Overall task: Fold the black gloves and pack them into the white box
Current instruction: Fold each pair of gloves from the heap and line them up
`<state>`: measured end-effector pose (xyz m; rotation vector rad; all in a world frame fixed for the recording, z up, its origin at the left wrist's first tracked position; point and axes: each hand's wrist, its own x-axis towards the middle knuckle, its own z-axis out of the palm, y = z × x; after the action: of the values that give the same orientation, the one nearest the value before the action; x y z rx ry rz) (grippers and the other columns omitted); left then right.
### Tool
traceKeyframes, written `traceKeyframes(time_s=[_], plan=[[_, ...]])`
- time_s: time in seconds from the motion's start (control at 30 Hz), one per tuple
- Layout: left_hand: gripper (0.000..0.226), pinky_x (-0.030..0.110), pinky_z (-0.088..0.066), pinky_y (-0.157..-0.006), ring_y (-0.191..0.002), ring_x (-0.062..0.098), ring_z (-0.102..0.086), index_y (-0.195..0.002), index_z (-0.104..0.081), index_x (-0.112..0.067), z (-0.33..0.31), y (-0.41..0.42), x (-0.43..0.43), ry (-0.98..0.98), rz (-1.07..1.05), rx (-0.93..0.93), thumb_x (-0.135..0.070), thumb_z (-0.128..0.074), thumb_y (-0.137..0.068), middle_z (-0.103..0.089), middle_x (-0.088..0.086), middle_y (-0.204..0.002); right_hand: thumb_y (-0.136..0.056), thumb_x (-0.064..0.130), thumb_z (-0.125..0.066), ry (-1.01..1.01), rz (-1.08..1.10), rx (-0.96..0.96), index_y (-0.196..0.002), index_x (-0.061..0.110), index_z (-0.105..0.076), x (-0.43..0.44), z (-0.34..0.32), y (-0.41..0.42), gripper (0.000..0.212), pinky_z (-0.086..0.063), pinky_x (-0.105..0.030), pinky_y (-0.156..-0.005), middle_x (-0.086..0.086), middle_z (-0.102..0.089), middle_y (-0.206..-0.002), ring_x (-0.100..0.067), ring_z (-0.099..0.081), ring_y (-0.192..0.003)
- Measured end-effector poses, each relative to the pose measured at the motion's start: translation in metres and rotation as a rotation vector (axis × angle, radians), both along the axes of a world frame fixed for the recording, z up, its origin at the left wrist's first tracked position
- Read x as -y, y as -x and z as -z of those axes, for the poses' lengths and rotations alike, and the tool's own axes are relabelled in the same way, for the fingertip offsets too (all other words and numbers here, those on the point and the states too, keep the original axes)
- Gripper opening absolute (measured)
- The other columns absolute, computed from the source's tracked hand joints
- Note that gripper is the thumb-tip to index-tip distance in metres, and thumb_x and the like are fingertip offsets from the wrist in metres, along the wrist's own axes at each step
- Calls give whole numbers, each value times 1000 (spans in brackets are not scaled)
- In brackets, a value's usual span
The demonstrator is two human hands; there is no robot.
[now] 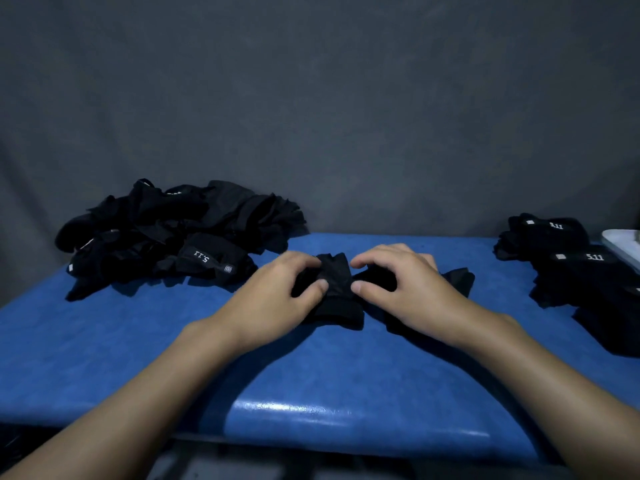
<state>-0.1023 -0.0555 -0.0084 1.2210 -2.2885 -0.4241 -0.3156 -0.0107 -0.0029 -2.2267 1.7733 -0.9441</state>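
A black glove (pixel 337 289) lies bunched at the middle of the blue table (pixel 311 375). My left hand (pixel 277 296) grips its left side, thumb and fingers curled into the fabric. My right hand (pixel 398 289) pinches the right part of the glove, and more black fabric (pixel 459 278) sticks out beyond it. A loose heap of black gloves (pixel 180 233) sits at the back left. Folded black gloves (pixel 571 265) with white 5.11 lettering are stacked at the right. Only a corner of the white box (pixel 623 244) shows at the right edge.
A grey cloth backdrop (pixel 311 98) hangs behind the table. The table's front edge (pixel 346 441) runs close to me, with dark space below it. Bare blue surface lies in front of my hands.
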Motion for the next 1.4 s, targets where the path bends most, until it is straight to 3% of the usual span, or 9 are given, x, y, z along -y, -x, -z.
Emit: traceKeyframes(time_s=[0.1,0.27,0.4,0.47,0.63,0.77,0.97,1.17,1.4], plan=[[69,33,-35,-113,-135,11,-45,-143,-47,-26,5,-3,1,-58,47,197,-63,-44,-85,-44,-10,-149,-87,49,-64,-43,-16,-99,-112,40,-62,2,3,0,27,-15,-35,-108,27,-59,-115,6,-35,-125],[100,38,-19,-122,-149,6,-19,-154,-29,-28,2,-10,4,-101,29,368,-84,-26,-71,-20,-11,-163,-88,54,-59,-133,-6,-230,-117,42,-61,2,4,6,31,-11,-33,-103,33,-52,-121,7,-25,-131],[94,38,-12,-123,-149,4,-13,-157,-19,-27,0,-13,5,-78,21,469,-81,-35,-82,-16,-12,-164,-86,54,-62,-72,-54,-157,-126,44,-53,3,-1,4,42,-10,-30,-108,33,-46,-127,10,-24,-134],[103,38,-9,-123,-150,3,-9,-157,-17,-28,-2,-13,5,-89,32,476,-86,-27,-73,-13,-12,-165,-85,60,-59,-123,-111,-128,-137,45,-43,3,-4,-1,57,-7,-34,-116,30,-42,-138,11,-15,-140],[101,37,-2,-124,-150,0,1,-158,-12,-32,-1,-15,8,-125,56,497,-87,-30,-75,-3,-13,-166,-86,68,-51,-339,-142,-305,-149,41,-27,0,-3,-5,73,7,-45,-120,22,-24,-157,5,1,-146],[108,34,-11,-124,-151,5,-8,-157,-20,-27,-4,-14,7,-76,60,468,-88,-25,-68,-11,-8,-166,-84,68,-53,-357,-127,-291,-147,41,-32,1,-3,-5,71,9,-46,-120,26,-27,-154,1,-4,-147],[79,28,-19,-117,-147,15,-25,-154,-31,-27,-10,-14,1,-2,42,453,-70,-47,-89,-19,-10,-163,-83,70,-54,-318,-85,-303,-147,38,-33,-2,-4,-6,75,9,-43,-120,22,-32,-152,0,-5,-146],[79,28,-21,-118,-147,11,-25,-152,-35,-28,-8,-15,-1,-26,44,418,-73,-41,-88,-20,-12,-163,-82,71,-54,-290,-78,-294,-146,38,-35,-4,-4,-7,74,6,-44,-120,24,-33,-150,-1,-7,-147],[76,29,-34,-110,-133,5,-40,-135,-57,-27,-22,-36,-5,201,20,278,-69,-24,-81,-49,-13,-141,-84,64,-56,-118,-113,-209,-131,41,-50,-1,-14,-21,53,-4,-42,-119,32,-44,-128,12,-20,-129]])
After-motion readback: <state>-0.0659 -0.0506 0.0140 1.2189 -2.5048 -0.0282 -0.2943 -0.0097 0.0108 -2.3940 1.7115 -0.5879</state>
